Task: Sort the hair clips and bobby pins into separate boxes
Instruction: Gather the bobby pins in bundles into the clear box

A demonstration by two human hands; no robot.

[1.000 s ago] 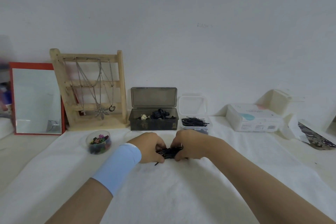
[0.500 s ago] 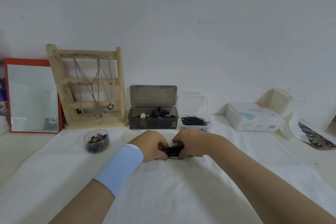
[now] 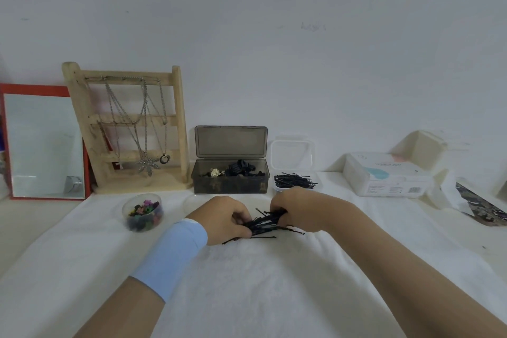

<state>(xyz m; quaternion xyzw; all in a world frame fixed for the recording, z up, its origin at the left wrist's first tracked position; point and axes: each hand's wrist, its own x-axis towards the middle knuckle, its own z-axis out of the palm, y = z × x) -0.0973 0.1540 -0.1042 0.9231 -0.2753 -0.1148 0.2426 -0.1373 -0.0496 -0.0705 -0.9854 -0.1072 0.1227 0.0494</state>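
Note:
A bundle of black bobby pins [image 3: 264,225] lies on the white cloth between my hands. My left hand [image 3: 225,218] and my right hand [image 3: 297,207] both pinch the bundle from either side. Behind them stands a dark smoky box [image 3: 230,184] with its lid up, holding black hair clips [image 3: 241,169]. Right of it a small clear box [image 3: 295,186] with a raised lid holds more bobby pins [image 3: 293,180].
A round clear tub of small coloured clips [image 3: 143,212] sits left of my hands. A wooden necklace stand [image 3: 129,129] and a red-framed mirror [image 3: 44,143] lean at the back left. A white wipes pack [image 3: 386,175] and a patterned packet [image 3: 482,207] lie at the right.
My hands have pulled slightly apart, so more of the pin bundle shows between them. The view has tilted up a little.

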